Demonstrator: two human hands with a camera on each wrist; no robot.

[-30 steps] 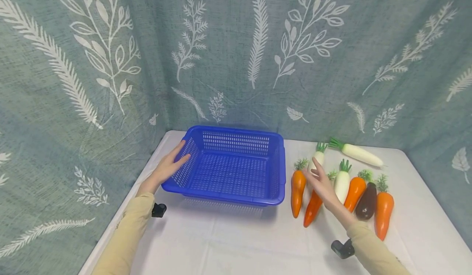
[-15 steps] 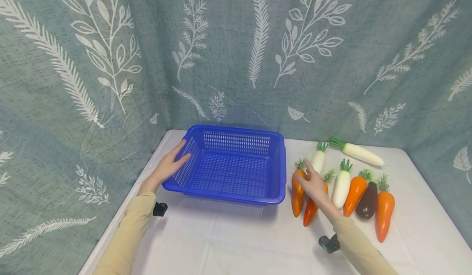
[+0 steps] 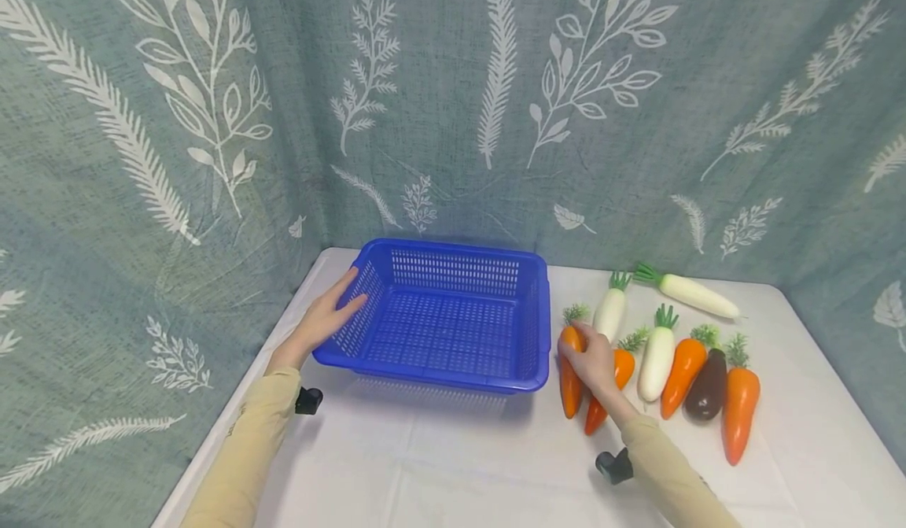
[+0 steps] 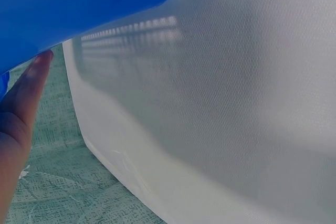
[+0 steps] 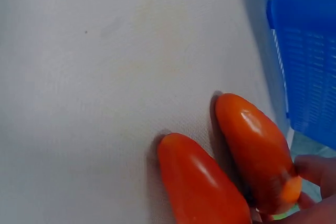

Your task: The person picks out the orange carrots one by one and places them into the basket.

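One orange carrot (image 3: 570, 386) lies on the white table (image 3: 439, 465), just right of the blue basket (image 3: 439, 382), its green tuft (image 3: 576, 313) at the far end and its narrow tip toward the near side. The right hand (image 3: 594, 361) pinches its thick far end, thumb on the left side and fingers on the other; the right wrist view shows the thumb touching the orange skin. Just right of it, partly hidden behind this hand, is a second carrot (image 3: 596, 415), also pointing near. To the left, the left hand (image 3: 320, 327) rests at the basket's left rim, fingers straight and thumb spread apart from them; in the left wrist view one fingertip touches the blue plastic.

Beyond the pinched carrot, to its far right, lies a white radish (image 3: 610, 315) with green leaves. Farther right, in a row, come a second radish (image 3: 657, 367), a third carrot (image 3: 682, 378), a dark eggplant (image 3: 706, 390) and a fourth carrot (image 3: 741, 414). A third radish (image 3: 701, 297) lies crosswise on the far side, leaves to the left. Behind the table hangs a grey-green curtain (image 3: 439, 119) with white leaf patterns.
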